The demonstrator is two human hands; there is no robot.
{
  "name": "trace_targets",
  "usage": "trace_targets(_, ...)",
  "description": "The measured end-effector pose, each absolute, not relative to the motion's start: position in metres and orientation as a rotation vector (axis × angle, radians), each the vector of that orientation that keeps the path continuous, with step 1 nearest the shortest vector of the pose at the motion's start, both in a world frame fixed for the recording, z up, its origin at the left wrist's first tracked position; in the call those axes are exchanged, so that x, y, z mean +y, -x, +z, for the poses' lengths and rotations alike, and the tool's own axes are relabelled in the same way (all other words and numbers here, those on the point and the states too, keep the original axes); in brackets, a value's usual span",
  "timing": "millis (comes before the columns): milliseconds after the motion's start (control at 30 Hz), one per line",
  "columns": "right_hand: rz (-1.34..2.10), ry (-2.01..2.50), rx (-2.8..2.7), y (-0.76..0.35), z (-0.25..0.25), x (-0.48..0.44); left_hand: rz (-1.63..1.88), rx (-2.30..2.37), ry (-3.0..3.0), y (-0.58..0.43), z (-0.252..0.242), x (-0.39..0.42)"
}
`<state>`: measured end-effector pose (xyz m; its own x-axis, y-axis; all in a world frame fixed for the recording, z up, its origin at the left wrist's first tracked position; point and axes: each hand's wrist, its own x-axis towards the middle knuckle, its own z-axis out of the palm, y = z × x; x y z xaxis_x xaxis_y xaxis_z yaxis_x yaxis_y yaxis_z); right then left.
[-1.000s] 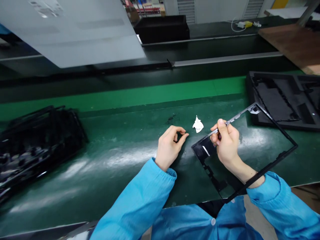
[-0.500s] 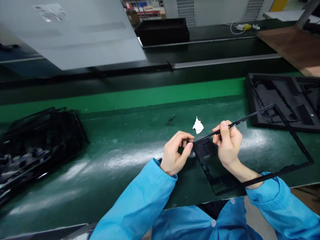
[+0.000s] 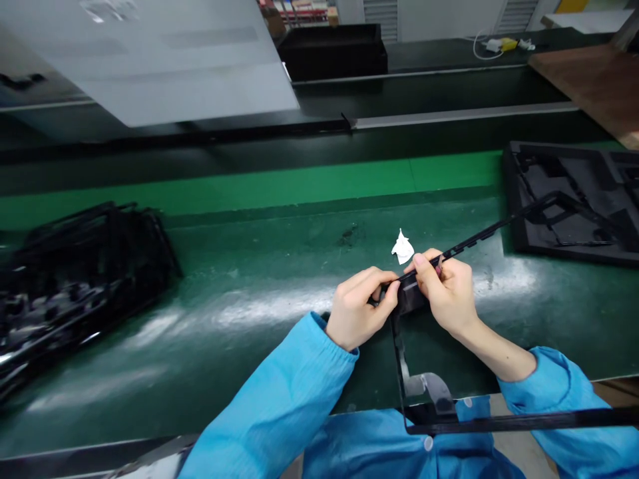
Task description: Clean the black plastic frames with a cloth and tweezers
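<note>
A thin black rectangular frame (image 3: pixel 479 237) is held up in front of me, its near side crossing above my right sleeve. My left hand (image 3: pixel 363 306) pinches the frame at its far left corner. Close beside it, my right hand (image 3: pixel 446 289) is closed on the frame's far bar, thumb on top. Dark flat pieces sit inside the frame's left corners. Just beyond my fingers a crumpled white scrap (image 3: pixel 403 247) lies on the green bench top (image 3: pixel 279 253).
At the left lies a pile of black frames (image 3: pixel 94 266). To the right is a black foam tray (image 3: pixel 594 249) with dark parts in its recesses. A black bin (image 3: pixel 334 53) stands on the back ledge, near a big white panel (image 3: pixel 200 60) and a brown board (image 3: pixel 589 86).
My right hand has slid left along the bar, closer to my left hand. The frame has tilted, its near side coming lower and towards me. The view has shifted slightly.
</note>
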<state>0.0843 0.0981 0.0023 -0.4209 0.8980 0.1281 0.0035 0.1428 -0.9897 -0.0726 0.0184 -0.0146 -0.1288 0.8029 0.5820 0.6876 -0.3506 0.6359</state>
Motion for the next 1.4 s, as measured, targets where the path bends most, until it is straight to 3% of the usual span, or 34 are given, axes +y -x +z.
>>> trace_targets(500, 1.009, 0.975, -1.994, -0.085, 0.002, 0.098, 1.404, 1.676, -2.152, 0.079, -0.021, 0.023)
trace_targets(867, 0.994, 0.893, -2.185, -0.089, -0.004, 0.104, 1.12, 1.569, -2.363, 0.095, -0.028, 0.028)
trace_targets(1400, 1.153, 0.933, -2.017, -0.092, -0.011, 0.105, 1.477, 1.767, -2.141, 0.07, -0.029, 0.027)
